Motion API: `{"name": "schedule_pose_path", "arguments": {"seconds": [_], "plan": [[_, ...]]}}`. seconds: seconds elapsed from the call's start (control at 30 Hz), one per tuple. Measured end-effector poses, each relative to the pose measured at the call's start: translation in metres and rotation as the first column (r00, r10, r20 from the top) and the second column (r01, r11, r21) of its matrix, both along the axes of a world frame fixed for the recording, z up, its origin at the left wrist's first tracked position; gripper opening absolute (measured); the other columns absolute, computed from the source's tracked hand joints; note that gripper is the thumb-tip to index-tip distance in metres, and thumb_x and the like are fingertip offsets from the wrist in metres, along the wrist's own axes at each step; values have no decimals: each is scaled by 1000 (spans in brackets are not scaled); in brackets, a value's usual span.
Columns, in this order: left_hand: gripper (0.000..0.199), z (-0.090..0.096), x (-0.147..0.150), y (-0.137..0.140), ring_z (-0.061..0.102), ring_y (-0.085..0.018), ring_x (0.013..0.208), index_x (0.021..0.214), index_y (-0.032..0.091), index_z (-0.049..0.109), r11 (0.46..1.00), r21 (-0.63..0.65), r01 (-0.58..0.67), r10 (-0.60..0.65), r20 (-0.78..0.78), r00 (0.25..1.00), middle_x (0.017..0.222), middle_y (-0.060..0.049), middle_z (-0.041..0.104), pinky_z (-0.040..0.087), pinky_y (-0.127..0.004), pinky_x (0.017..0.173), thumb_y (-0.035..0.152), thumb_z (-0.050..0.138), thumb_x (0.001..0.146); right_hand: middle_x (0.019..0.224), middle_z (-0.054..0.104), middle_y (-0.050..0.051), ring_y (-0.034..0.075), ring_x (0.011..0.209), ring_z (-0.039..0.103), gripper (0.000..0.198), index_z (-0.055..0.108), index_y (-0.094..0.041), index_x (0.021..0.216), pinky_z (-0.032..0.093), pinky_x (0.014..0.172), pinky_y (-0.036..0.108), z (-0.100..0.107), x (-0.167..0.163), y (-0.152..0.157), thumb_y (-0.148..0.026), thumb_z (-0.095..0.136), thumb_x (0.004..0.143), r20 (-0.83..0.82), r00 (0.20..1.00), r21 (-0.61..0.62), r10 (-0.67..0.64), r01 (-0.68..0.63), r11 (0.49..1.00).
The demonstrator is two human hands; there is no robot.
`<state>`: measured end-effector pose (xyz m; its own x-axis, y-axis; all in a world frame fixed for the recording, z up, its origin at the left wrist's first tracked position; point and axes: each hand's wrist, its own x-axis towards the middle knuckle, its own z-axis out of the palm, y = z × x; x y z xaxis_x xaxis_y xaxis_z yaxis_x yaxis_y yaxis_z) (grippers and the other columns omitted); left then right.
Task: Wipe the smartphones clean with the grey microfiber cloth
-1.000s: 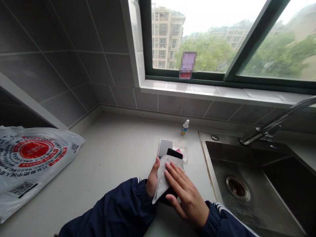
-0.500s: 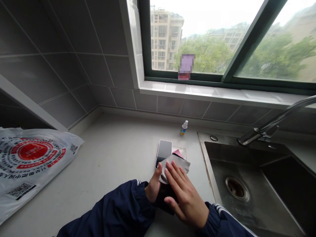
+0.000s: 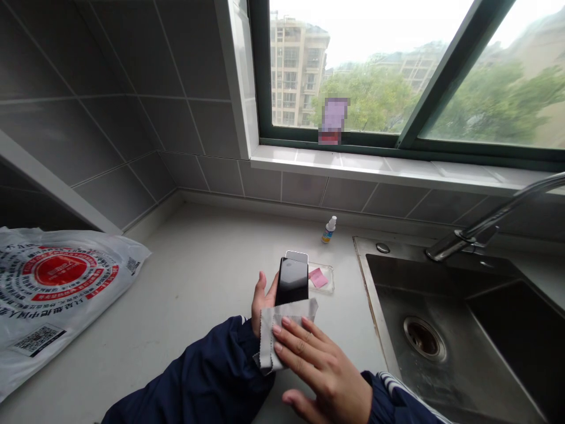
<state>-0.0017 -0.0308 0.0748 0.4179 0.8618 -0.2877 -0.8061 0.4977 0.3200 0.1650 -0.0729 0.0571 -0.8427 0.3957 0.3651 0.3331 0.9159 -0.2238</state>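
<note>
While the dark phone (image 3: pixel 293 281) is being cradled by the left hand (image 3: pixel 261 301), a grey cloth (image 3: pixel 288 312) is being pressed over its lower end by the right hand (image 3: pixel 325 364).
Phone is being held above the counter (image 3: pixel 198 259), left of the edge by the sink (image 3: pixel 371 246), a second phone (image 3: pixel 297 256) being partly screened behind it; left fingers are being wrapped underneath, mostly hidden, thumb spread; right fingers are being laid straight, unclenched. Judged light, stiff, slick, breakable: best gripped by its long sides. Cloth probably soft.

Black phone (image 3: pixel 292 280), lower part under grey cloth (image 3: pixel 270 338), white-edged device (image 3: pixel 297 255) mostly hidden, left hand (image 3: pixel 261 303) partly concealed, bag (image 3: pixel 66 294) cropped at left.
</note>
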Motion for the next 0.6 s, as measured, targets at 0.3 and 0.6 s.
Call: {"name": "schedule_pose_path", "arguments": {"seconds": [0.3,0.6], "plan": [[79,-9,11,-5,69,-26,88,149,22,35,998,51,-20,16,88,996,119,-12,68,49,-38,85,69,43,87,158,27,11,31,148,21,58,37,-10,149,28,120,49,-4,-3,0,-32,53,97,22,996,-19,-86,86,996],[60,-41,23,-17,33,-27,143,126,15,64,957,284,54,-104,162,981,137,-11,59,15,-39,121,59,51,89,160,23,13,33,148,19,64,24,-11,154,30,117,53,-15,6,8,-29,50,98,-88,943,-21,-322,322,947]]}}
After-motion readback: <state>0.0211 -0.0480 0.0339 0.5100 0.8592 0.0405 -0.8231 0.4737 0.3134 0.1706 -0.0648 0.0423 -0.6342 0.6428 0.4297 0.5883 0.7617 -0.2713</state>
